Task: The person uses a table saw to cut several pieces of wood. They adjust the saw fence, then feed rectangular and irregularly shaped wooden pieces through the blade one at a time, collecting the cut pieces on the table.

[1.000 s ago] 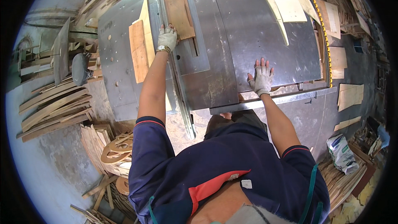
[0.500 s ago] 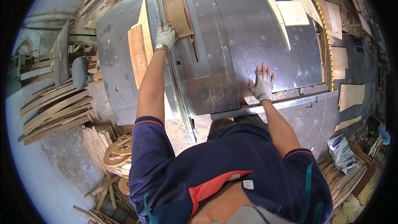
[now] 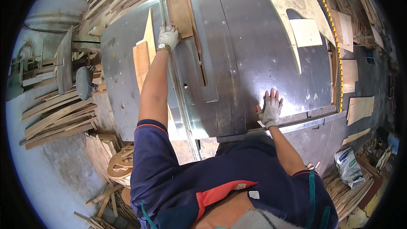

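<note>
A brown wooden board (image 3: 179, 10) lies flat along a long metal fence rail (image 3: 179, 89) on the dark metal saw table (image 3: 224, 72). My gloved left hand (image 3: 168, 38) is closed at the board's near left corner, its bare fingertips over the rail and the board's edge. A thin wooden strip (image 3: 193, 25) lies along the board's right side, reaching nearer to me than the board, in line with a narrow slot (image 3: 202, 72) in the table. My gloved right hand (image 3: 270, 110) rests flat near the table's front edge, fingers spread, holding nothing.
Left of the rail lie wooden offcuts (image 3: 141, 61). A pale curved plywood piece (image 3: 282, 12) with a square panel (image 3: 306, 32) on it sits far right, beside a yellow toothed strip (image 3: 335, 46). Stacked planks (image 3: 63, 118) and a white sack (image 3: 349, 168) are on the floor.
My left hand and the board have slid away from me along the rail, while the thin strip has lagged behind. The view has tilted, so the table appears lower. My right hand stays flat.
</note>
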{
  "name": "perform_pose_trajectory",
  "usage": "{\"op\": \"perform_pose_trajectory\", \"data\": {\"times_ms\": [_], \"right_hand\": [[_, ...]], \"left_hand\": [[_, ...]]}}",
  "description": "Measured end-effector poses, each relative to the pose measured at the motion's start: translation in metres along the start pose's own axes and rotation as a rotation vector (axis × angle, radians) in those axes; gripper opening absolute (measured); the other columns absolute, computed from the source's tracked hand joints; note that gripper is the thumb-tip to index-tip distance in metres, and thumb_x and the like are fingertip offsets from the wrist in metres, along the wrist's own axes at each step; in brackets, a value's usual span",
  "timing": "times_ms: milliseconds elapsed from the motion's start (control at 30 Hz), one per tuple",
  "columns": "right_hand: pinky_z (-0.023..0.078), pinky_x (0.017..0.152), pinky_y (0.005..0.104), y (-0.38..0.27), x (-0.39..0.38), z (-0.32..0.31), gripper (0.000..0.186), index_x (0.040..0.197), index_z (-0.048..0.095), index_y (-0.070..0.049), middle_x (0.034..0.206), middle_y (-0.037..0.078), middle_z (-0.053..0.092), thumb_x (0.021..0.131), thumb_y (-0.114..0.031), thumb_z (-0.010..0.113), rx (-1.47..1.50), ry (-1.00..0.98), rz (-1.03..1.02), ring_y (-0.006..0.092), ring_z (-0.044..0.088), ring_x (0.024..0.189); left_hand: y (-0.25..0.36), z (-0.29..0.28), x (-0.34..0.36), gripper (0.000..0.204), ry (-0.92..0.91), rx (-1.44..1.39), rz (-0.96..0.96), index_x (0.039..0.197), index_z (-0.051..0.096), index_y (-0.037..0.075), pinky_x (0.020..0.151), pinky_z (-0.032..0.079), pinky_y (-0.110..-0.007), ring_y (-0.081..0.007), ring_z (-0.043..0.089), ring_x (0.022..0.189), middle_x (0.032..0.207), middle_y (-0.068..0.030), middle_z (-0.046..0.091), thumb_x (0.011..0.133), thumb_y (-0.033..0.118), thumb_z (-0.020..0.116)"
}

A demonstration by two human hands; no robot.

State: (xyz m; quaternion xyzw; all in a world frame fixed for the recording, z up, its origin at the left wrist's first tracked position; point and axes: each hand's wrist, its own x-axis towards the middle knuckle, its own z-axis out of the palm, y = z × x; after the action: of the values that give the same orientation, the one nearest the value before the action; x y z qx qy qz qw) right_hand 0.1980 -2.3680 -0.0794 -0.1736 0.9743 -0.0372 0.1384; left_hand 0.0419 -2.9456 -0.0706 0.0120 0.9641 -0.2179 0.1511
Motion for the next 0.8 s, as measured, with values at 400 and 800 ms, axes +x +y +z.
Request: {"op": "perform_pose_trajectory", "data": {"times_ms": [400, 800], "right_hand": [[0.049, 0.084, 0.0464, -0.05, 0.277, -0.079, 0.023, 0.11, 0.067, -0.009, 0.105, 0.012, 0.069, 0.092, -0.023, 0.065, 0.584, 0.326, -0.297, 0.0348, 0.063, 0.097], [0.055, 0.084, 0.0517, -0.3, 0.532, -0.124, 0.049, 0.106, 0.074, -0.007, 0.105, 0.021, 0.073, 0.085, -0.049, 0.062, 0.252, -0.102, -0.393, 0.039, 0.07, 0.099]], "left_hand": [[-0.09, -0.034, 0.117, 0.055, 0.106, -0.077, 0.014, 0.136, 0.056, 0.012, 0.121, 0.023, -0.058, -0.0273, 0.046, 0.142, 0.144, -0.0115, 0.058, 0.087, 0.032, 0.068], [-0.073, -0.048, 0.11, 0.027, 0.434, -0.38, -0.514, 0.11, 0.062, 0.01, 0.106, 0.04, -0.054, -0.037, 0.066, 0.104, 0.099, -0.0154, 0.073, 0.089, 0.028, 0.068]]}}
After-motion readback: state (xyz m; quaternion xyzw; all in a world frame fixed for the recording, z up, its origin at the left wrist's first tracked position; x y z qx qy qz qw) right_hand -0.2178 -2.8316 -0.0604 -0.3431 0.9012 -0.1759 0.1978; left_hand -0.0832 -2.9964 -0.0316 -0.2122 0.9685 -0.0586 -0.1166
